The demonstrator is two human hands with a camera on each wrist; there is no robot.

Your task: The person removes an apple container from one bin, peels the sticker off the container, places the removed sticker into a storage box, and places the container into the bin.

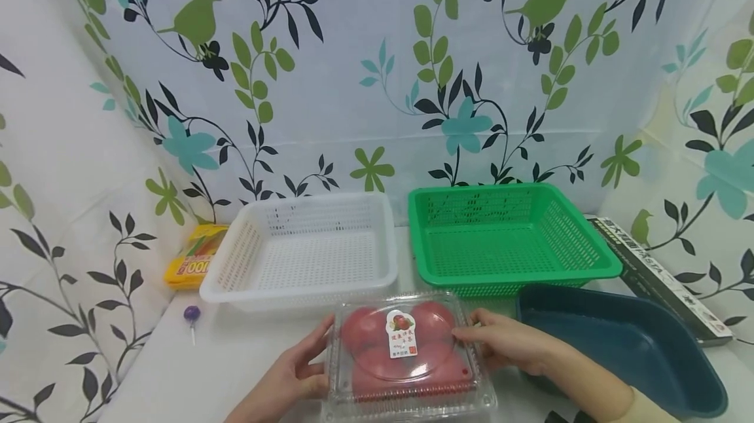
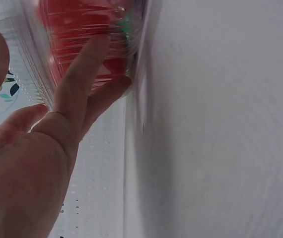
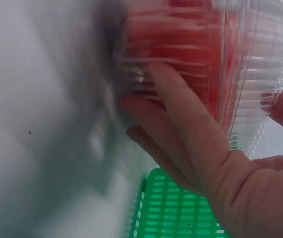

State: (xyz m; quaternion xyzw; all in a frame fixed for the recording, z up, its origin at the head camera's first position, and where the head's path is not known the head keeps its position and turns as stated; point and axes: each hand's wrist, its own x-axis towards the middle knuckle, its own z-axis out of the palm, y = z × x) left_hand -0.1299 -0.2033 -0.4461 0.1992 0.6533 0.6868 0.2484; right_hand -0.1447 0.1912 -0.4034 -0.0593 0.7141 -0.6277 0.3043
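A clear plastic clamshell box [image 1: 406,357] of red, apple-like fruit is held level between both hands at the front of the table. A white label [image 1: 402,334] with a fruit picture sits on its lid. My left hand [image 1: 291,374] grips the left side, its fingers [image 2: 74,79] against the ribbed wall and the thumb near the lid's edge. On the opposite side my right hand [image 1: 501,341] grips the box, thumb over the lid and fingers [image 3: 186,106] along the wall. The wrist views do not settle whether the box's base touches the table.
Behind the box stand a white basket [image 1: 300,293] and a green basket [image 1: 518,275]. A dark blue basin [image 1: 618,338] lies right, beside a long black-and-white box [image 1: 660,282]. At left are a yellow packet [image 1: 194,259] and a purple lollipop [image 1: 192,313].
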